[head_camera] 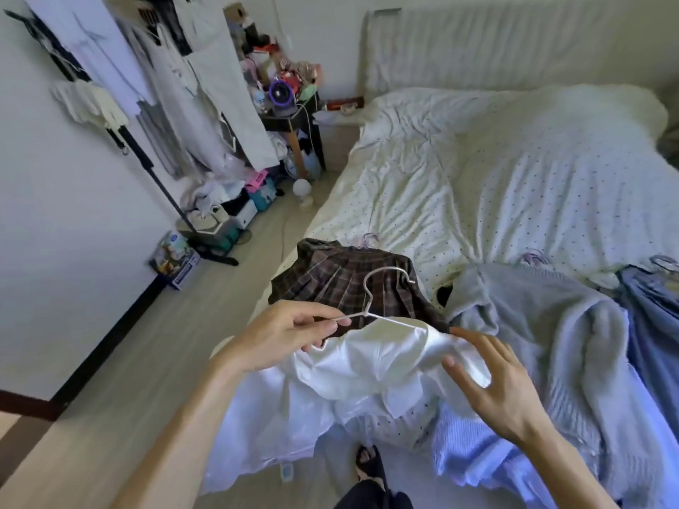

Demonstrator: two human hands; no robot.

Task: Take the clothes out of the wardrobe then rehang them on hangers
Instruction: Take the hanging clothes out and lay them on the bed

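Lower centre of frame: a white satin garment [367,361] is being fitted onto a wire hanger [368,313] above the near edge of the bed [477,159]. The hanger's left arm is being pinched between thumb and fingertips of the left hand [290,334]. The right hand [492,383], fingers spread and gripping nothing, is being laid against the fabric at the hanger's right end. For a clean result, the hanger is best held level and the slippery shoulder drawn fully over the wire tip. A plaid skirt [330,281] is seen lying just behind.
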